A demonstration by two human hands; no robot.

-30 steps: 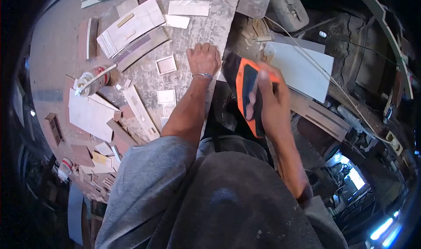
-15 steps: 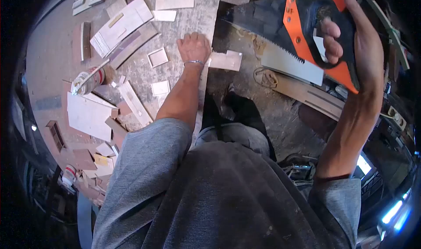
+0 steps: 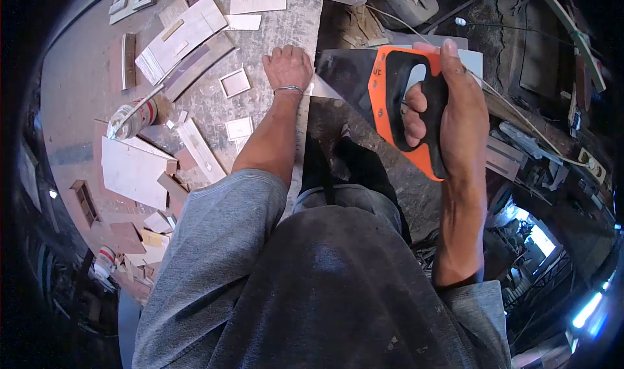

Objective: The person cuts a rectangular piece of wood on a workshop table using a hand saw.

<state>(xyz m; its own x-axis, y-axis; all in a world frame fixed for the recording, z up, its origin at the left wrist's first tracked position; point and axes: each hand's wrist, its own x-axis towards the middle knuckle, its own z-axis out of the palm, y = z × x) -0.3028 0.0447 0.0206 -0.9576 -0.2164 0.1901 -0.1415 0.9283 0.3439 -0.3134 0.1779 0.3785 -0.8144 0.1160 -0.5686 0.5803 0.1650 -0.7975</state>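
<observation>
My right hand [image 3: 455,102] is wrapped round the black and orange handle of a handsaw [image 3: 383,99]. Its dark blade points left toward the bench edge and overlaps a small light board [image 3: 323,88] that sticks out past that edge. My left hand [image 3: 288,68], wearing a bracelet at the wrist, presses down on the inner end of this board with its fingers together. Most of the board is hidden beneath the hand and behind the blade.
Wood offcuts, small square frames [image 3: 234,82] and a curved strip [image 3: 198,67] lie across the workbench [image 3: 273,34]. A glue-smeared tub [image 3: 135,119] with a stick stands at left. Planks and scrap clutter the floor at right.
My right hand has brought the saw left and slightly down, so the blade now overlaps the overhanging board. My left hand stays in place on the board.
</observation>
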